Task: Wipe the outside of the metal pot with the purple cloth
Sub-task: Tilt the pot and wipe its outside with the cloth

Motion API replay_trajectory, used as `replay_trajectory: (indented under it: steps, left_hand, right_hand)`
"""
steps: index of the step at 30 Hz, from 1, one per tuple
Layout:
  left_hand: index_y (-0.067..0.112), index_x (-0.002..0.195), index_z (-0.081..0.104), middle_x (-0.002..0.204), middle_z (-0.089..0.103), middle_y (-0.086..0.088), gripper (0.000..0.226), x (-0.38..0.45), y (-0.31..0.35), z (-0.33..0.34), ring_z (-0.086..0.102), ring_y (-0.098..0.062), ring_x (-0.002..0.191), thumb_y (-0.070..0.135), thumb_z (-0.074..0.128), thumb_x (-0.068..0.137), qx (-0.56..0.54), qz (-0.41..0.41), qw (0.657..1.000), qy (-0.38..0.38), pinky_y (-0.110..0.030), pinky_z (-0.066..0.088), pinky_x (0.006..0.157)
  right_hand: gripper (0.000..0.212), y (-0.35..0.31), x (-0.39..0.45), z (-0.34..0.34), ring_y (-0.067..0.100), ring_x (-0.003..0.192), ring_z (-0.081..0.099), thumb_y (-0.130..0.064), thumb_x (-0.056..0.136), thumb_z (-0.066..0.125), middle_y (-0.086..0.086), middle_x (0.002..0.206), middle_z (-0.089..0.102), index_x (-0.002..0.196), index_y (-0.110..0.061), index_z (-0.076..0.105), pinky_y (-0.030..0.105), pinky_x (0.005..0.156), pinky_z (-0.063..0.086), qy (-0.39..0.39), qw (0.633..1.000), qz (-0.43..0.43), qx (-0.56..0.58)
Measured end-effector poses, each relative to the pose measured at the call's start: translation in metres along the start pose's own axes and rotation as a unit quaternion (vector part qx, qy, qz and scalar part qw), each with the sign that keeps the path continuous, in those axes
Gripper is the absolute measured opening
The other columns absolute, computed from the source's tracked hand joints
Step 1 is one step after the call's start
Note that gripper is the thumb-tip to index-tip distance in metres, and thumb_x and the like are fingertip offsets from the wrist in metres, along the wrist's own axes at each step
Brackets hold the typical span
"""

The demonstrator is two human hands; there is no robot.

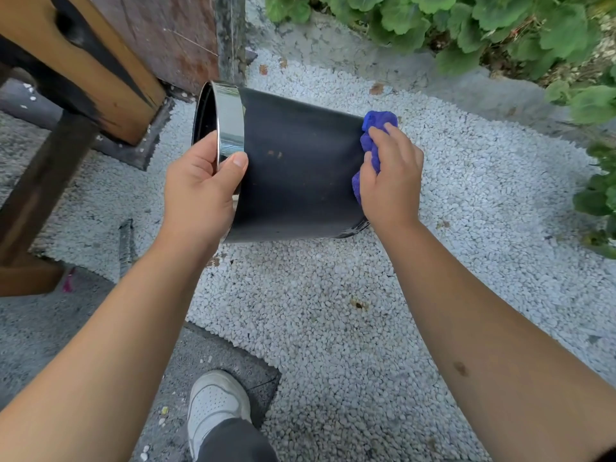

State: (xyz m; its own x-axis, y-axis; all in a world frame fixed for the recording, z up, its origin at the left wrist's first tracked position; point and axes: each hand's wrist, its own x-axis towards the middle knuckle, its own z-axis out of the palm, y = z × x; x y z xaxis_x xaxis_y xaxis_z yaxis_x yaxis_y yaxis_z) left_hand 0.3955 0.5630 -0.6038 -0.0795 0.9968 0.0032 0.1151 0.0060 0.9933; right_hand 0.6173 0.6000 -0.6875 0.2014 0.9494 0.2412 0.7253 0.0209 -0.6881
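Outdoors: white gravel (333, 328) ground, green plants (483, 25) behind, wooden post (83, 61) at left. Left hand (200, 188) clamps the metal pot (296, 168) by its shiny rim, thumb outside, pot held sideways above the gravel. Right hand (390, 175) is curled round the bunched purple cloth (373, 135), pressing it against the matte black wall near the base.

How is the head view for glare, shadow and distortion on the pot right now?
Head view: soft even daylight, no hard shadows. The pot has glare only on its shiny rim band; its dark wall reads matte, small specks visible. Wide-angle bending shows at the edges, on the wood beam and the leaves. Cloth and both hands are sharp.
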Motion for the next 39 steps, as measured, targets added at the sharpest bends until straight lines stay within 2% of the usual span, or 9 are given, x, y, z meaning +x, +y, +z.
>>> replay_trajectory:
  steps: [5, 9, 13, 19, 25, 27, 32, 36, 39]
  left_hand:
    - [0.032, 0.111, 0.073, 0.11, 0.075, 0.009, 0.041, -0.004, -0.003, -0.003, 0.068, -0.009, 0.105, 0.002, 0.05, 0.097, -0.004, -0.005, 1.0, 0.002, -0.024, 0.052, 0.089]
    - [0.031, 0.111, 0.074, 0.111, 0.075, 0.011, 0.041, -0.008, -0.007, -0.018, 0.067, -0.007, 0.106, 0.001, 0.049, 0.097, -0.012, -0.01, 1.0, -0.009, -0.021, 0.052, 0.088]
    - [0.025, 0.113, 0.072, 0.109, 0.075, 0.008, 0.039, -0.013, -0.011, -0.051, 0.068, -0.007, 0.102, -0.003, 0.048, 0.099, 0.013, -0.051, 0.995, -0.083, -0.021, 0.054, 0.088]
    - [0.014, 0.087, 0.065, 0.074, 0.064, 0.001, 0.018, -0.002, 0.007, -0.064, 0.055, -0.013, 0.071, -0.001, 0.058, 0.095, 0.177, -0.098, 0.972, -0.122, -0.027, 0.046, 0.072]
    - [0.027, 0.089, 0.055, 0.076, 0.051, -0.002, 0.025, 0.002, 0.016, -0.032, 0.047, 0.008, 0.058, 0.005, 0.053, 0.099, 0.272, -0.042, 0.96, -0.051, -0.001, 0.037, 0.058]
    - [0.023, 0.104, 0.058, 0.082, 0.052, -0.005, 0.022, 0.002, 0.014, -0.03, 0.048, 0.01, 0.062, 0.003, 0.052, 0.099, 0.256, -0.038, 0.965, -0.042, -0.004, 0.04, 0.065]
    - [0.027, 0.115, 0.061, 0.086, 0.059, -0.008, 0.027, 0.008, 0.011, -0.028, 0.054, -0.012, 0.079, 0.007, 0.054, 0.098, 0.255, -0.034, 0.966, -0.022, -0.037, 0.05, 0.084]
    - [0.033, 0.11, 0.062, 0.076, 0.058, 0.009, 0.028, 0.015, 0.011, -0.018, 0.05, 0.005, 0.066, 0.009, 0.055, 0.096, 0.26, -0.02, 0.965, -0.003, -0.016, 0.044, 0.071]
    - [0.024, 0.118, 0.064, 0.088, 0.062, 0.001, 0.028, 0.02, 0.013, -0.012, 0.049, 0.002, 0.068, 0.008, 0.054, 0.097, 0.253, -0.025, 0.967, 0.014, -0.009, 0.043, 0.069]
  right_hand:
    - [0.041, 0.004, 0.004, -0.012, 0.029, 0.115, 0.05, -0.01, 0.084, 0.052, 0.004, 0.13, 0.057, 0.124, -0.015, 0.061, 0.036, 0.094, 0.045, -0.031, 0.999, -0.006, -0.038]
    - [0.038, -0.003, 0.032, -0.038, -0.014, 0.081, 0.057, -0.017, 0.073, 0.049, -0.022, 0.086, 0.061, 0.103, -0.031, 0.068, 0.006, 0.075, 0.044, -0.003, 0.988, 0.119, 0.102]
    - [0.028, 0.007, 0.071, -0.063, 0.014, 0.078, 0.066, -0.01, 0.074, 0.056, -0.004, 0.084, 0.066, 0.096, -0.025, 0.066, 0.044, 0.084, 0.057, -0.002, 0.89, 0.294, 0.349]
    - [0.03, 0.0, 0.085, -0.062, 0.034, 0.079, 0.06, 0.016, 0.076, 0.038, 0.017, 0.086, 0.056, 0.093, 0.001, 0.058, 0.049, 0.081, 0.057, -0.113, 0.754, 0.312, 0.567]
    - [0.028, -0.001, 0.07, -0.058, 0.007, 0.07, 0.064, -0.013, 0.071, 0.056, -0.002, 0.084, 0.067, 0.092, -0.028, 0.066, 0.025, 0.066, 0.052, -0.122, 0.928, 0.205, 0.287]
    - [0.026, 0.0, 0.057, -0.052, 0.002, 0.064, 0.063, -0.021, 0.076, 0.058, -0.008, 0.082, 0.067, 0.099, -0.033, 0.063, 0.018, 0.061, 0.049, -0.169, 0.942, 0.168, 0.239]
    - [0.038, 0.003, 0.033, -0.042, 0.001, 0.098, 0.05, -0.029, 0.082, 0.062, -0.012, 0.111, 0.058, 0.12, -0.029, 0.063, 0.001, 0.085, 0.029, -0.16, 0.983, -0.02, 0.086]
    - [0.043, 0.006, 0.016, -0.039, 0.023, 0.111, 0.052, -0.021, 0.08, 0.059, 0.001, 0.12, 0.056, 0.123, -0.019, 0.061, 0.024, 0.094, 0.036, -0.123, 0.99, -0.041, 0.052]
    - [0.045, 0.006, -0.002, -0.031, 0.029, 0.113, 0.045, -0.02, 0.078, 0.06, 0.005, 0.12, 0.053, 0.123, -0.017, 0.059, 0.021, 0.094, 0.028, -0.088, 0.995, -0.053, 0.006]
